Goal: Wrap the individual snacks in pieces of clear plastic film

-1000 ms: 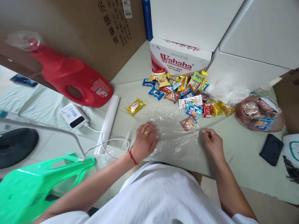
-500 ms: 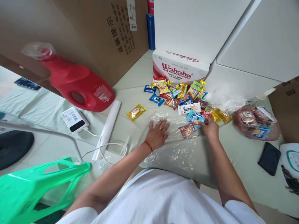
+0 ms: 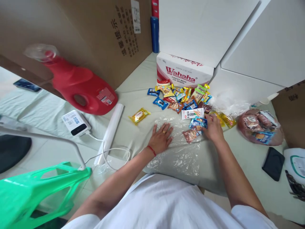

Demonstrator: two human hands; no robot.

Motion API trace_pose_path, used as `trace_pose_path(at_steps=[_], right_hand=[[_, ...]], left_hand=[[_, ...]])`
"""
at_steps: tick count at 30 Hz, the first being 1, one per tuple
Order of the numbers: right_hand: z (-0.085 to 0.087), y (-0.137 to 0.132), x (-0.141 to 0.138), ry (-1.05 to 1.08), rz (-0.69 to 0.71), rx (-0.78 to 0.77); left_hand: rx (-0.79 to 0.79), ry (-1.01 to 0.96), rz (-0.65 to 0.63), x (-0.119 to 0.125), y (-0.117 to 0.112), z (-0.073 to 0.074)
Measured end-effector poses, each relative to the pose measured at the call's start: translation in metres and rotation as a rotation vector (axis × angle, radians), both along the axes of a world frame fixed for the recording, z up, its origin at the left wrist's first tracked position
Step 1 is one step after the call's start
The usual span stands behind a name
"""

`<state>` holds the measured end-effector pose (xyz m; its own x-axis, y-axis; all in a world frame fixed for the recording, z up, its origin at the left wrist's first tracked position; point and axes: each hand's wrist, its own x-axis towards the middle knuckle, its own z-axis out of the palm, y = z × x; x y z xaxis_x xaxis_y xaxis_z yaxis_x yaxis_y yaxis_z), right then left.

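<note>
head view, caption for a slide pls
Left hand flat on clear plastic, right hand at a blue snack packet, wrapped snacks piled before a Wahaha box.

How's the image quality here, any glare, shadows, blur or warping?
All in the head view: bright glints streak the clear film under the left hand; a soft shadow darkens the cloth beside the right forearm; small print on the snacks is too soft to read; the stool looks stretched near the edge.
</note>
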<state>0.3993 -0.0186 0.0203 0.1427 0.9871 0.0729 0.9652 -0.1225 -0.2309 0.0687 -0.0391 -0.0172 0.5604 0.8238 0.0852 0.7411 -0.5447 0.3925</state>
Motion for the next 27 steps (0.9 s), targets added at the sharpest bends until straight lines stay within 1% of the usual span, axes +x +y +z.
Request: trace_pose_path(at_steps=[1, 2, 4, 5, 7, 9, 10, 11, 13, 14, 15, 16, 17, 18, 19, 21, 23, 25, 26, 27], right_hand=[[0.000, 0.001, -0.001, -0.039, 0.055, -0.024], [-0.001, 0.002, -0.001, -0.062, 0.076, -0.053], [-0.006, -0.001, 0.000, -0.071, 0.058, -0.081], [-0.009, -0.004, 0.000, -0.057, 0.052, -0.072], [-0.015, -0.012, 0.002, 0.011, 0.077, -0.034], [-0.015, -0.022, 0.005, 0.126, 0.096, 0.013], [-0.012, -0.027, 0.007, 0.173, 0.076, 0.054], [-0.006, -0.032, 0.009, 0.200, 0.027, 0.120], [0.013, -0.042, 0.008, 0.192, -0.096, 0.304], [0.024, -0.047, 0.003, 0.177, -0.120, 0.387], [0.034, -0.052, -0.005, 0.168, -0.097, 0.437], [0.042, -0.059, -0.017, 0.169, -0.021, 0.450], [0.046, -0.065, -0.032, 0.172, 0.094, 0.428], [0.046, -0.072, -0.050, 0.167, 0.230, 0.382], [0.041, -0.078, -0.068, 0.151, 0.363, 0.338], [0.022, -0.088, -0.101, 0.097, 0.575, 0.263], [-0.002, -0.094, -0.121, 0.049, 0.712, 0.202], [-0.019, -0.098, -0.127, 0.038, 0.786, 0.132], [-0.022, -0.099, -0.126, 0.051, 0.812, 0.088], [-0.022, -0.101, -0.123, 0.076, 0.834, 0.043]], left_hand=[[0.001, 0.003, 0.001, 0.000, 0.000, 0.001], [0.003, 0.007, 0.003, 0.000, 0.000, 0.001], [0.006, 0.012, 0.006, 0.000, -0.001, 0.002], [0.008, 0.014, 0.006, 0.000, -0.001, 0.002], [0.011, 0.017, 0.005, 0.000, -0.001, 0.002], [0.011, 0.019, 0.006, 0.000, -0.001, 0.001], [0.008, 0.020, 0.009, 0.000, -0.001, 0.001], [0.005, 0.021, 0.010, 0.000, -0.001, 0.000], [-0.004, 0.015, 0.008, 0.000, -0.001, 0.000], [-0.008, 0.008, 0.004, 0.001, -0.001, 0.001], [-0.012, -0.002, 0.000, 0.001, -0.001, 0.001], [-0.017, -0.012, -0.002, 0.001, -0.001, 0.001], [-0.024, -0.022, -0.001, 0.001, -0.001, 0.002], [-0.033, -0.030, -0.001, 0.000, 0.000, 0.002], [-0.045, -0.036, -0.002, -0.001, 0.001, 0.003], [-0.082, -0.037, -0.011, -0.005, 0.004, 0.003], [-0.106, -0.020, -0.018, -0.011, 0.008, 0.004], [-0.097, 0.006, -0.012, -0.018, 0.009, 0.004], [-0.082, 0.014, -0.007, -0.022, 0.009, 0.005], [-0.067, 0.016, -0.001, -0.025, 0.008, 0.005]])
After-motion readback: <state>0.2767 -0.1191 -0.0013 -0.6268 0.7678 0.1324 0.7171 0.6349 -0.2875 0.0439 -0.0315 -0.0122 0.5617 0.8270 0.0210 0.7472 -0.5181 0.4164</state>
